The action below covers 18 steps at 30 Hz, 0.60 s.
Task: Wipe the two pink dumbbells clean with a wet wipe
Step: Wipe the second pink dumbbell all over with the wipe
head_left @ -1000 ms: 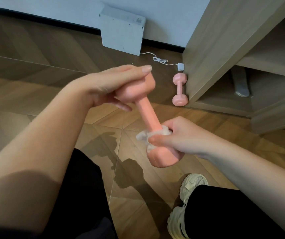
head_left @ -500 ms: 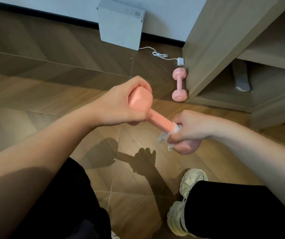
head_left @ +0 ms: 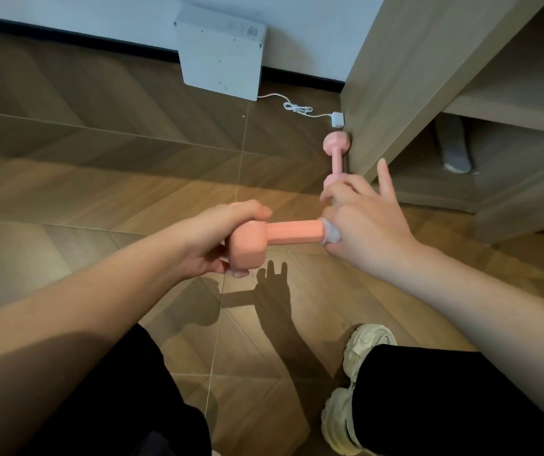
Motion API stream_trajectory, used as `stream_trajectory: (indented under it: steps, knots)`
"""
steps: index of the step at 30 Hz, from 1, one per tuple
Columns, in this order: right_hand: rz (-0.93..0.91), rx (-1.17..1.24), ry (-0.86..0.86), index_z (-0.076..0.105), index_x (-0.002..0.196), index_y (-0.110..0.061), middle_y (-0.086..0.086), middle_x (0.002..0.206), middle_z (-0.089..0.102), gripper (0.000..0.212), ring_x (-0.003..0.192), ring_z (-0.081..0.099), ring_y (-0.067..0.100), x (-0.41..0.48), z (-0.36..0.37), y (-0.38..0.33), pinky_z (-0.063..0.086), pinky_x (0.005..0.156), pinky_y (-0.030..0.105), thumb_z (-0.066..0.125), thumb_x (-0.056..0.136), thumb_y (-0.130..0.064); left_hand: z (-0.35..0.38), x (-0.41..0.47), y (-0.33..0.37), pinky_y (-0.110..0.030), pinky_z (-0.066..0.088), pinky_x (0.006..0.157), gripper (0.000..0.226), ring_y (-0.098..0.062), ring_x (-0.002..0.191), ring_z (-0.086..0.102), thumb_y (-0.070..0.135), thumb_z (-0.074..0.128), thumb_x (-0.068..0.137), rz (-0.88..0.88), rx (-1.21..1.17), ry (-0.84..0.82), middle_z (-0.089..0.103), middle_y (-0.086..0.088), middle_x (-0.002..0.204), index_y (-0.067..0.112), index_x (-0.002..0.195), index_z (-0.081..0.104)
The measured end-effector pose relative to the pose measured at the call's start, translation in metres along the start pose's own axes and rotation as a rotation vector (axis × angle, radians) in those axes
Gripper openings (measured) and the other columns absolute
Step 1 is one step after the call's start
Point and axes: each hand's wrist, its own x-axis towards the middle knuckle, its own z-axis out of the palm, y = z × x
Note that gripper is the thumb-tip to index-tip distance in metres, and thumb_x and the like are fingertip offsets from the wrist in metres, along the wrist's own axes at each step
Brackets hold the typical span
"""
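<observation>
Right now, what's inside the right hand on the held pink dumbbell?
A crumpled white wet wipe peeks out of the right hand, wrapped round the pink dumbbell's handle. The dumbbell's head at that end and the rest of the wipe are covered.

Home room, herringbone wood floor (head_left: pixel 99 192), wooden shelving unit (head_left: pixel 412 77)

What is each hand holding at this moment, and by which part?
The left hand grips a pink dumbbell by one end weight; the right hand holds a wet wipe wrapped round the far end of its handle.
</observation>
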Motion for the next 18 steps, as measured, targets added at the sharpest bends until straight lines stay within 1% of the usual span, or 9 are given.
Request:
stream_trajectory:
  steps: [2,4,6,8,10,12,15,17,18]
  knots:
    - [0.002,0.013,-0.022,0.074,0.093,-0.032,-0.006,0.123,0.056,0.023,0.129,0.040,0.023,0.002,-0.001,0.001,-0.002,0.115,0.062,0.071,0.078,-0.049,-0.002,0.001,-0.004,-0.028,0.044,0.046,0.053,-0.024,0.058,0.059,0.047,0.072,0.063,0.038,0.012,0.018,0.061,-0.007,0.076,0.017,0.103,0.056]
    - [0.030,0.071,-0.098,0.073,0.095,-0.035,-0.007,0.126,0.053,0.024,0.131,0.037,0.022,0.003,-0.003,0.003,-0.003,0.114,0.062,0.068,0.078,-0.051,-0.001,-0.001,-0.005,-0.032,0.051,0.055,0.055,-0.015,0.067,0.063,0.043,0.076,0.060,0.183,0.114,0.096,0.065,-0.003,0.086,0.024,0.107,0.054]
    - [0.051,0.132,-0.210,0.071,0.095,-0.037,-0.008,0.129,0.050,0.026,0.133,0.034,0.023,0.005,-0.003,0.006,-0.004,0.114,0.064,0.065,0.077,-0.054,0.001,-0.006,-0.005,-0.023,0.051,0.055,0.051,-0.004,0.067,0.063,0.030,0.079,0.065,0.385,0.248,0.126,0.062,0.003,0.092,0.028,0.108,0.051]
    - [0.051,0.165,-0.314,0.070,0.097,-0.037,-0.008,0.129,0.049,0.032,0.133,0.033,0.024,0.006,-0.002,0.007,-0.003,0.113,0.066,0.064,0.075,-0.058,0.001,-0.012,-0.006,-0.014,0.048,0.063,0.058,0.001,0.084,0.060,0.030,0.080,0.064,0.639,0.508,0.143,0.055,0.011,0.104,0.032,0.112,0.048]
    - [0.052,0.194,-0.367,0.070,0.098,-0.036,-0.009,0.129,0.048,0.037,0.133,0.032,0.024,0.006,-0.001,0.011,-0.003,0.112,0.066,0.065,0.072,-0.062,0.000,-0.015,-0.004,-0.010,0.043,0.076,0.064,0.000,0.101,0.052,0.029,0.080,0.063,0.865,0.724,0.116,0.049,0.011,0.112,0.027,0.118,0.047]
    - [0.052,0.213,-0.383,0.069,0.098,-0.035,-0.011,0.130,0.047,0.039,0.133,0.031,0.023,0.006,-0.002,0.013,-0.003,0.112,0.066,0.067,0.070,-0.062,0.000,-0.016,-0.002,-0.013,0.040,0.084,0.064,-0.006,0.107,0.049,0.026,0.081,0.064,0.995,0.845,0.070,0.047,0.005,0.116,0.017,0.119,0.049]
    - [0.057,0.197,-0.344,0.070,0.091,-0.035,-0.011,0.130,0.047,0.030,0.133,0.032,0.023,0.005,-0.003,0.011,-0.005,0.112,0.066,0.068,0.073,-0.058,0.001,-0.016,0.001,-0.012,0.040,0.084,0.063,-0.007,0.106,0.050,0.027,0.081,0.063,0.987,0.836,0.085,0.048,0.006,0.116,0.019,0.118,0.049]
    - [0.050,0.163,-0.268,0.064,0.071,-0.034,-0.008,0.128,0.050,0.013,0.133,0.033,0.024,0.005,-0.003,0.007,-0.008,0.112,0.065,0.068,0.074,-0.046,0.003,-0.014,0.000,-0.008,0.041,0.078,0.062,-0.001,0.102,0.051,0.028,0.080,0.062,0.905,0.744,0.144,0.050,0.012,0.112,0.027,0.115,0.049]
    - [0.046,0.137,-0.238,0.057,0.063,-0.032,-0.006,0.126,0.051,0.018,0.132,0.034,0.024,0.004,-0.003,0.005,-0.009,0.112,0.065,0.069,0.073,-0.040,0.004,-0.013,0.000,-0.009,0.043,0.074,0.059,0.001,0.097,0.053,0.028,0.079,0.062,0.830,0.674,0.162,0.051,0.016,0.108,0.031,0.112,0.049]
